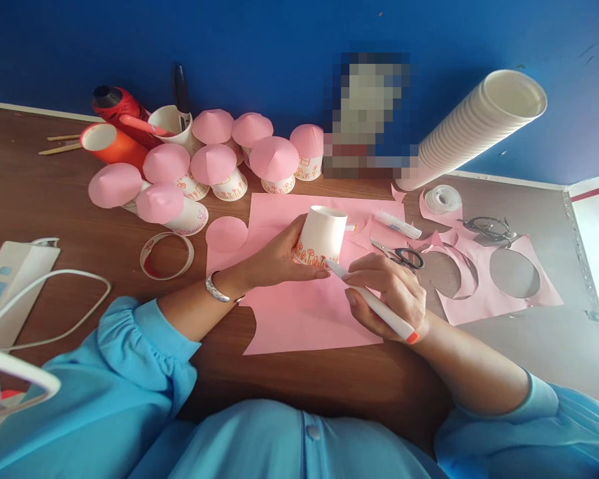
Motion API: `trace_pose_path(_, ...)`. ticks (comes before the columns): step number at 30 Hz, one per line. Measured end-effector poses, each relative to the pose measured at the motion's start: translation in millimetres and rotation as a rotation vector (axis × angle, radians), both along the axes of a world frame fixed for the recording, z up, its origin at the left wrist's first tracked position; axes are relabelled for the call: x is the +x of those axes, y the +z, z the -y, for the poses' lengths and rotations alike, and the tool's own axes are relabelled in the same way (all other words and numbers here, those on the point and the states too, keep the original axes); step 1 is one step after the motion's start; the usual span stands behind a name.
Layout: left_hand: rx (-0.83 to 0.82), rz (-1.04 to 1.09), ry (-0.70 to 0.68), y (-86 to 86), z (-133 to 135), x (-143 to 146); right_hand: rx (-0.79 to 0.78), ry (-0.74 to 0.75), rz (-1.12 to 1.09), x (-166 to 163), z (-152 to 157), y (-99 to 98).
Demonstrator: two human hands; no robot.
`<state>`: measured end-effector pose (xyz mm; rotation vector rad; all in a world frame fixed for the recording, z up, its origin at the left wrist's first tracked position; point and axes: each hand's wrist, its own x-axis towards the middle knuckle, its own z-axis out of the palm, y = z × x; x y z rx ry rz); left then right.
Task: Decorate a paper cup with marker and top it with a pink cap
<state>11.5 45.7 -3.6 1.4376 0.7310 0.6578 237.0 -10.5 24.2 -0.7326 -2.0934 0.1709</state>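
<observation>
My left hand (279,256) is closed around a white paper cup (323,229), which bears small red and orange flower drawings along its lower edge. In my right hand (392,293) is a white marker with a red-orange end (382,309); its tip meets or nearly meets the cup's drawn band. Beneath both hands lies a large sheet of pink paper (309,319). A pink paper circle (226,234) rests by the sheet's left edge. Behind to the left stand several decorated cups topped with pink paper cones (273,158).
A tall leaning stack of white cups (472,126) is at the back right. Scissors (404,256), a tape roll (442,198), eyeglasses (489,228) and pink paper offcuts (499,306) lie at right. A cut cup ring (167,256) and a power strip (14,286) are at left.
</observation>
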Motion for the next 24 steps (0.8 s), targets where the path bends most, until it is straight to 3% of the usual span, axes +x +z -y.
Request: trace_pose_path(24,-0.013,0.017,-0.01,-0.4,-1.0,0.2,-0.003,-0.03,-0.016,0.2,2.0,-2.1)
